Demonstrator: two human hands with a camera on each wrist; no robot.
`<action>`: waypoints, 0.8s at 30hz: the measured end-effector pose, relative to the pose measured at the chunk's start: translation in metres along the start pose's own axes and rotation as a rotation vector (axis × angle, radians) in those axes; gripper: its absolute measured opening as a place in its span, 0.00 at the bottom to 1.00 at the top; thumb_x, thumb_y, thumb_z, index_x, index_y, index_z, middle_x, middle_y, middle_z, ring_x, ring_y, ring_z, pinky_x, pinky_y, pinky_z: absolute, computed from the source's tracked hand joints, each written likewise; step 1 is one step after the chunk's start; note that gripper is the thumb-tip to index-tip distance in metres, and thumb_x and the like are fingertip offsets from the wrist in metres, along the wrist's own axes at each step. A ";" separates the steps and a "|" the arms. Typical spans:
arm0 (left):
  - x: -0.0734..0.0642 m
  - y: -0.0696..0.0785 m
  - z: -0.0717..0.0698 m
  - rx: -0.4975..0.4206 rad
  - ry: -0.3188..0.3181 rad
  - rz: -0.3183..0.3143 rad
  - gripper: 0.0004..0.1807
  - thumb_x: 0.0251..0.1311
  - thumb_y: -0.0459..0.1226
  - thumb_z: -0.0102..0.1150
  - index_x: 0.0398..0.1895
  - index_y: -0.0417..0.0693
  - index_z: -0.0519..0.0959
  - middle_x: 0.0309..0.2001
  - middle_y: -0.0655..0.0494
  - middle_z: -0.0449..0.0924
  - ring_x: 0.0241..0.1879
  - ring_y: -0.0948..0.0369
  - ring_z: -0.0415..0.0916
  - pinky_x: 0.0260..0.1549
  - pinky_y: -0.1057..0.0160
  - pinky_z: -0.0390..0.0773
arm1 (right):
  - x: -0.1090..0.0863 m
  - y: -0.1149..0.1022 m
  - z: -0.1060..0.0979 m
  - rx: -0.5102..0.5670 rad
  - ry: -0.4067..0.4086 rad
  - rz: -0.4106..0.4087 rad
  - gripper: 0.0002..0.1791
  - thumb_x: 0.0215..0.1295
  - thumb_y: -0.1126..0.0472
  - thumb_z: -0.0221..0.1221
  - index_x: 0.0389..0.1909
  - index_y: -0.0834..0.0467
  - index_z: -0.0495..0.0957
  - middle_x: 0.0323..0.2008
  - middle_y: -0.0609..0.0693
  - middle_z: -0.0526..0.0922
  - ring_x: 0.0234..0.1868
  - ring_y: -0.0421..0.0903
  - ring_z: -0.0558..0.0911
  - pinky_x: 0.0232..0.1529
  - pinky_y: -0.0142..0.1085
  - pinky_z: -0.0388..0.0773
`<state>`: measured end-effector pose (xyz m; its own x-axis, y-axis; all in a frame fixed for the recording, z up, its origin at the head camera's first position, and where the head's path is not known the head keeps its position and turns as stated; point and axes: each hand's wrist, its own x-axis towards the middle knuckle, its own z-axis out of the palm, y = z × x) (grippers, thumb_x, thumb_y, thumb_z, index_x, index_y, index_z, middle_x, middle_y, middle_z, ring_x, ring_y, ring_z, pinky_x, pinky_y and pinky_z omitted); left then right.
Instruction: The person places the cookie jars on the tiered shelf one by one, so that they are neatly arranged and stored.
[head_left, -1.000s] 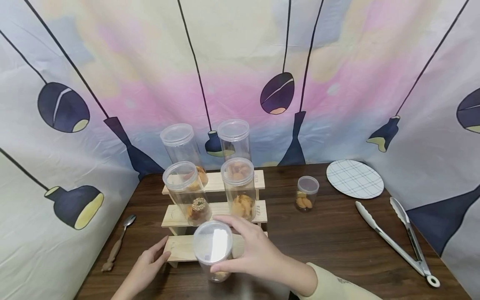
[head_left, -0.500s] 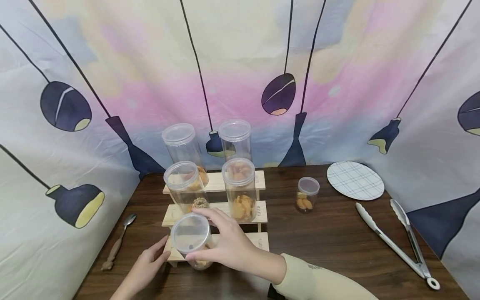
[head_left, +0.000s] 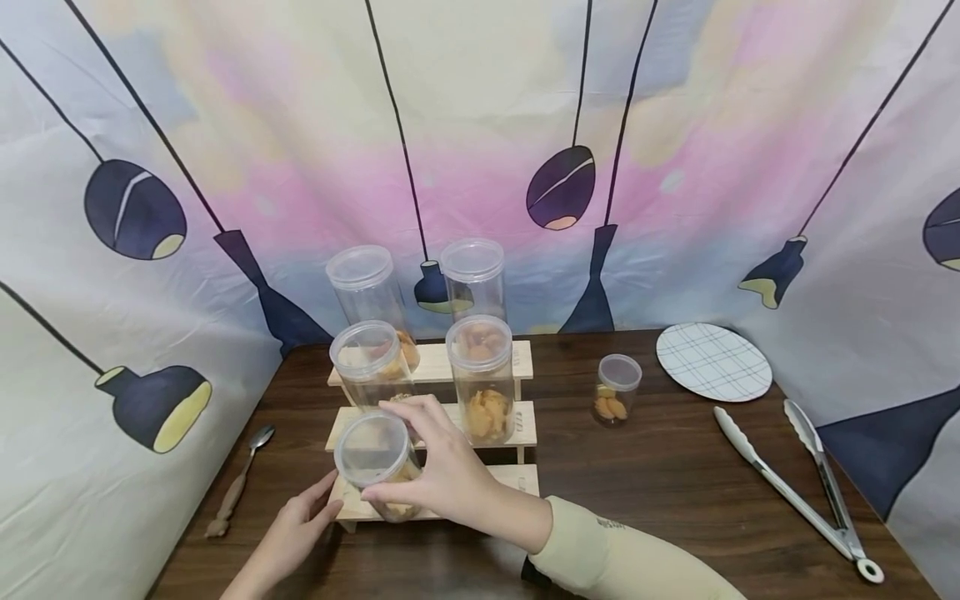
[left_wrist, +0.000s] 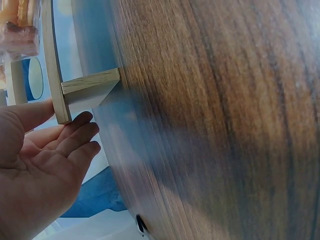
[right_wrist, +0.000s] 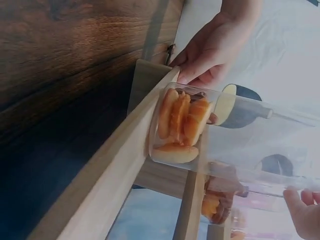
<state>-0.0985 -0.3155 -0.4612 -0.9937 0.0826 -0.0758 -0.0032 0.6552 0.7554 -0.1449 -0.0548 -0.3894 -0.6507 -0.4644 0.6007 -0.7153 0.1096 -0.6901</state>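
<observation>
My right hand (head_left: pixel 459 486) grips a clear, lidded plastic jar (head_left: pixel 372 452) near its top, thumb on the near side and fingers round the back. In the right wrist view the base of this jar (right_wrist: pixel 235 117) meets the lowest wooden board, and orange-brown bread-like pieces (right_wrist: pixel 181 120) lie inside. Under it is a three-step wooden display stand (head_left: pixel 517 477). My left hand (head_left: pixel 295 527) pinches the left end of the lowest step. In the left wrist view the left hand (left_wrist: pixel 47 155) has its thumb against the board (left_wrist: pixel 56 75), its fingers beneath.
Two lidded jars (head_left: pixel 491 387) stand on the middle step, two more (head_left: pixel 363 279) on the top one. To the left lies a spoon (head_left: pixel 238 487). On the right are a small jar (head_left: pixel 618 387), a checked plate (head_left: pixel 712 362) and metal tongs (head_left: pixel 787 492).
My right hand has brought the jar leftward and back, from in front of the stand onto the left part of its lowest step. The left hand has stayed in place.
</observation>
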 end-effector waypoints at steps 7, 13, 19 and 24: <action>0.002 0.001 0.000 0.006 0.010 0.003 0.31 0.71 0.41 0.51 0.68 0.28 0.60 0.65 0.32 0.62 0.63 0.41 0.62 0.56 0.47 0.69 | 0.004 -0.001 0.000 -0.062 -0.006 0.021 0.48 0.45 0.45 0.75 0.68 0.49 0.63 0.55 0.41 0.67 0.47 0.34 0.73 0.46 0.25 0.74; 0.001 0.000 0.000 0.020 0.016 0.024 0.31 0.71 0.41 0.51 0.67 0.26 0.60 0.64 0.31 0.63 0.62 0.40 0.63 0.55 0.46 0.69 | 0.006 -0.002 -0.001 -0.170 -0.014 0.038 0.46 0.49 0.40 0.71 0.68 0.47 0.62 0.53 0.40 0.68 0.43 0.33 0.71 0.41 0.23 0.71; 0.001 0.000 0.001 0.024 0.034 0.036 0.29 0.71 0.39 0.52 0.67 0.27 0.61 0.63 0.32 0.65 0.61 0.42 0.65 0.54 0.50 0.71 | 0.006 -0.003 -0.001 -0.194 0.002 0.013 0.45 0.50 0.40 0.70 0.67 0.47 0.62 0.54 0.41 0.67 0.45 0.35 0.71 0.43 0.24 0.71; 0.000 0.000 0.001 0.018 0.036 0.028 0.29 0.71 0.38 0.52 0.67 0.27 0.61 0.63 0.31 0.66 0.60 0.43 0.67 0.53 0.51 0.73 | 0.002 -0.011 -0.011 -0.136 0.024 -0.028 0.39 0.55 0.45 0.69 0.65 0.48 0.65 0.60 0.40 0.65 0.56 0.38 0.69 0.52 0.32 0.70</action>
<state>-0.0985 -0.3146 -0.4618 -0.9967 0.0745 -0.0311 0.0266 0.6665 0.7450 -0.1411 -0.0469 -0.3759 -0.6346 -0.4477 0.6300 -0.7604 0.2155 -0.6127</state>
